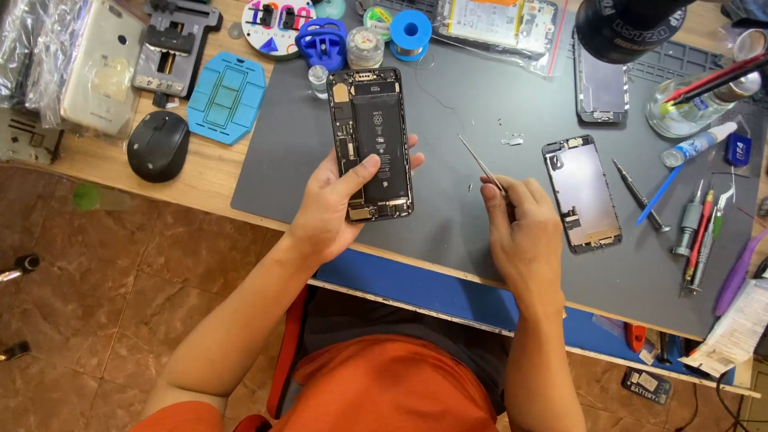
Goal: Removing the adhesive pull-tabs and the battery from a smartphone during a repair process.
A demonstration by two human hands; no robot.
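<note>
Now, opened phone (371,144) in left hand (332,204)

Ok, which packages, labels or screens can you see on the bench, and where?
Detached screen: grey mat, right of right hand, face down.
Second screen: mat's far right, dark.
Clear bag: far edge, red-striped, holding yellow-white part.
Battery label: white, on opened phone in left hand.

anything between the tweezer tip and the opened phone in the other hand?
Nothing visible. The right hand holds the tweezers, tips pointing up-left over bare grey mat. The opened phone sits in the left hand; the left thumb lies across its lower middle.
</note>
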